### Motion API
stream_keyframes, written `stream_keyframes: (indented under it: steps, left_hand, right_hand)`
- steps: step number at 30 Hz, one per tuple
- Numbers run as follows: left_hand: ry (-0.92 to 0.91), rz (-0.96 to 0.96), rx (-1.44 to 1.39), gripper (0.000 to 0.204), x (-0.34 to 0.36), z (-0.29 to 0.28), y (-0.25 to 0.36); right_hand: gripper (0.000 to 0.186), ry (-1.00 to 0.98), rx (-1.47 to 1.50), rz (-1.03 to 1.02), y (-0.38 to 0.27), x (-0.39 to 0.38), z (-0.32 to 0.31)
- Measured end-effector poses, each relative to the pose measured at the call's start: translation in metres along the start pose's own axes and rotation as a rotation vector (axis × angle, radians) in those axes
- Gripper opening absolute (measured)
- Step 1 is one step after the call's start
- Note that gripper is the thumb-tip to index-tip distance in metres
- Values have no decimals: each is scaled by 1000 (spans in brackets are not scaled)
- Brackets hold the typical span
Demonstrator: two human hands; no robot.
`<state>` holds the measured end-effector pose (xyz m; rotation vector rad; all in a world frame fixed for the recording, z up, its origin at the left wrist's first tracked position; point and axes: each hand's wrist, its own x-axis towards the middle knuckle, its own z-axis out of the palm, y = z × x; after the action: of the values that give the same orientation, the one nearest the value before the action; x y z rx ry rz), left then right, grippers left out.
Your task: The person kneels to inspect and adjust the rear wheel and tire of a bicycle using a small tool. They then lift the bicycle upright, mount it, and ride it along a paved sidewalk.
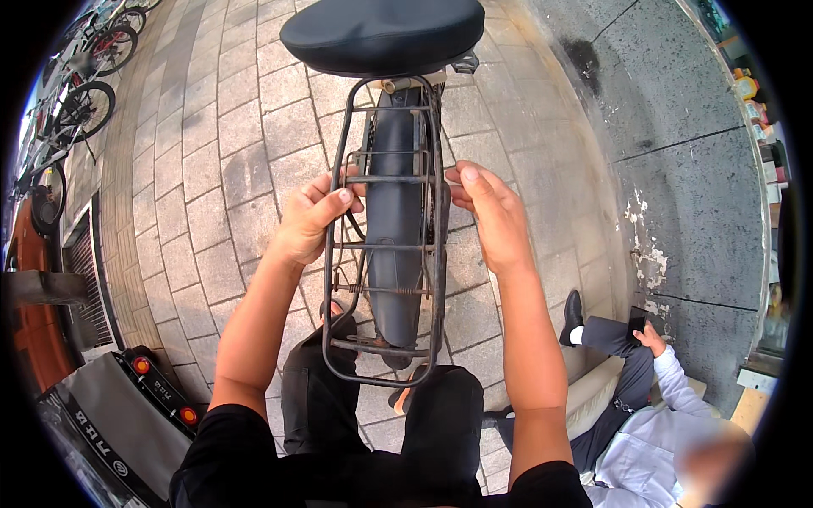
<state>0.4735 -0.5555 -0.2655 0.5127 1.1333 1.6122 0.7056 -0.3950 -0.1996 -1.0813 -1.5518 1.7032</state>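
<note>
A bicycle's black metal rear rack (395, 247) stretches toward me between my arms. Beneath it runs a black rear mudguard (395, 216), and the wide black saddle (381, 35) sits at the far end. My left hand (318, 207) is closed round the rack's left rail, its thumb on top and its fingertips showing inside the frame. Just outside the right rail, my right hand (491, 203) has its thumb and fingers apart, fingertips toward the rail. Whether they touch it is hard to tell. A thin spring-like rod (385, 289) crosses the rack nearer to me.
At the right, a seated person (635, 440) in a light top holds a dark phone (637, 320). Parked bicycles (89, 110) line the far left. A dark vehicle's rear end with red lights (165, 389) stands near left. Goods on shelves (754, 110) edge the right.
</note>
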Motion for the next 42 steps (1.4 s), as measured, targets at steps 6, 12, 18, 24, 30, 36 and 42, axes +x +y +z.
stream_keyframes:
  steps: [6, 12, 18, 24, 30, 36, 42]
  left_hand:
    - [-116, -289, -41, 63, 17, 9, 29]
    - [263, -609, 89, 66, 67, 56, 77]
    - [487, -598, 382, 81, 84, 77, 68]
    - [542, -525, 511, 73, 80, 82, 69]
    - [599, -470, 549, 73, 80, 68, 52]
    - [593, -517, 589, 82, 80, 66, 50]
    - [578, -559, 653, 87, 81, 73, 60]
  right_hand:
    - [60, -252, 123, 444, -37, 56, 23]
    - [42, -56, 190, 433, -28, 48, 38]
    - [39, -48, 248, 416, -3, 45, 41]
    - [33, -4, 404, 453, -2, 46, 47]
    - [36, -33, 444, 557, -16, 44, 44]
    - [41, -94, 424, 580, -11, 46, 35]
    - [36, 62, 254, 598, -23, 39, 43]
